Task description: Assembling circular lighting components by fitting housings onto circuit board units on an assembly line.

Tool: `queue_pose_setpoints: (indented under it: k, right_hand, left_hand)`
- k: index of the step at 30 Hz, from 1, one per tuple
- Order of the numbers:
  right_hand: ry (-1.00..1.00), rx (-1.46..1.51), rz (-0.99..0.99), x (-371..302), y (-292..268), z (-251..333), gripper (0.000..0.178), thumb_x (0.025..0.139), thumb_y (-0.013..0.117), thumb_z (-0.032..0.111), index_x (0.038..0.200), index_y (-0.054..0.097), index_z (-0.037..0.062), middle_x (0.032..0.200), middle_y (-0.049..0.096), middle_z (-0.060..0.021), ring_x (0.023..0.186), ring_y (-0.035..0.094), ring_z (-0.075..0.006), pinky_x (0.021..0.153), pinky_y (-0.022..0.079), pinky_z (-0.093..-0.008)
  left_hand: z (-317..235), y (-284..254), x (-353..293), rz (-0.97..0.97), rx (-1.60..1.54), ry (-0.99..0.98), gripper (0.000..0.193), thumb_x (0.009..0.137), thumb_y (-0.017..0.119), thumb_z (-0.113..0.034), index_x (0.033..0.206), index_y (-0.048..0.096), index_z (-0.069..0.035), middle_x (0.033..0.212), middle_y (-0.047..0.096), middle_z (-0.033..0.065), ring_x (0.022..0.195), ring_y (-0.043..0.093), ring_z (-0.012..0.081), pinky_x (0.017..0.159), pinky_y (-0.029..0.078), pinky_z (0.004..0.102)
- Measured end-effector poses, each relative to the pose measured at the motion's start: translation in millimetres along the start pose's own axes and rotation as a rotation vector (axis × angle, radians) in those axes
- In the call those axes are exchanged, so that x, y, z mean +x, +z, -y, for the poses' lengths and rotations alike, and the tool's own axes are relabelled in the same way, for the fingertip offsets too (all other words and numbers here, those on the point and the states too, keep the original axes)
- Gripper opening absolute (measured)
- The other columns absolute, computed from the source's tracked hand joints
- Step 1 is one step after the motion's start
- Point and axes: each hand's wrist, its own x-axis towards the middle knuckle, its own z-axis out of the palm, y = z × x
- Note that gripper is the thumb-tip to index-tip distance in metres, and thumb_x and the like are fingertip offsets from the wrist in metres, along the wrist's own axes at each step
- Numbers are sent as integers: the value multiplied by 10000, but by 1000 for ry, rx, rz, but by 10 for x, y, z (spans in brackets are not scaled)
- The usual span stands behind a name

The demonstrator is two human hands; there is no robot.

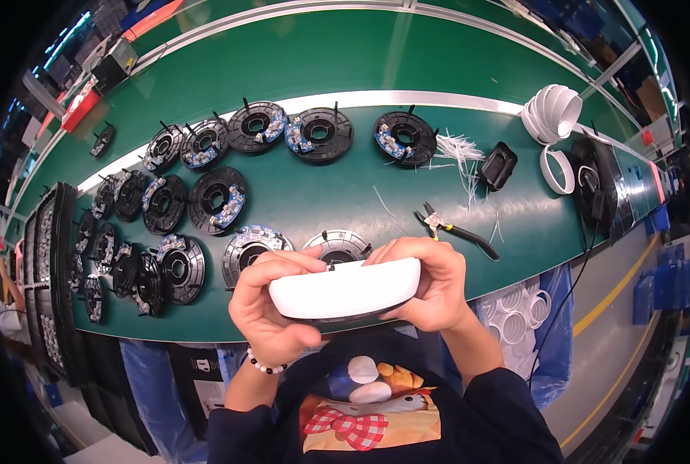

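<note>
Between my two hands, just above the near edge of the green bench, is a round device housing with a smooth white outer ring [345, 291]. It is tipped so that its side faces me, and a dark underside shows along its lower rim. My left hand [271, 298] is closed around its left end, thumb below and fingers over the top. At the right end my right hand [430, 282] grips it in the same way. Right behind it lies a black round base with a blue circuit board [256, 246]. Another black round base [340, 246] is partly hidden by the housing.
Several black round bases with circuit boards [225, 201] cover the bench's left and middle. Yellow-and-black cutters [457, 230] lie to the right, near white cable ties [461, 158] and a black tray-like part [498, 166]. White rings stand stacked [553, 112] at the far right; more fill a blue-lined bin [516, 313].
</note>
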Motion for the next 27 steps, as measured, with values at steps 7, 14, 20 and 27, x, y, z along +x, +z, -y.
queue_pose_setpoints:
  k: [7,14,20,27]
  right_hand:
    - [1,8,-44,-44,68,-4,394,544,733,28,852,492,-27,715,568,-116,710,572,-218,690,453,-349]
    - [56,43,-119,-24,88,-80,398,551,741,50,849,486,-20,731,567,-103,735,571,-208,712,455,-346]
    - [-143,-288,-39,-50,-23,3,338,511,721,47,806,565,-10,798,589,-128,719,592,-237,705,461,-323]
    - [-707,-846,385,54,241,257,172,677,575,76,844,577,33,783,559,-62,732,569,-177,753,456,-357]
  left_hand:
    - [46,39,-69,-92,154,115,609,615,654,-507,882,431,-8,809,518,95,826,539,217,874,367,472]
    - [131,38,-16,-142,187,95,619,626,622,-541,885,432,-12,800,517,94,824,541,212,882,354,483]
    - [100,-54,23,73,84,8,540,689,609,-483,961,460,-40,1148,440,205,1197,248,378,942,258,466]
    - [-150,-179,-26,-6,-482,-748,612,821,399,-367,1298,180,-54,1279,304,188,1129,370,323,946,303,418]
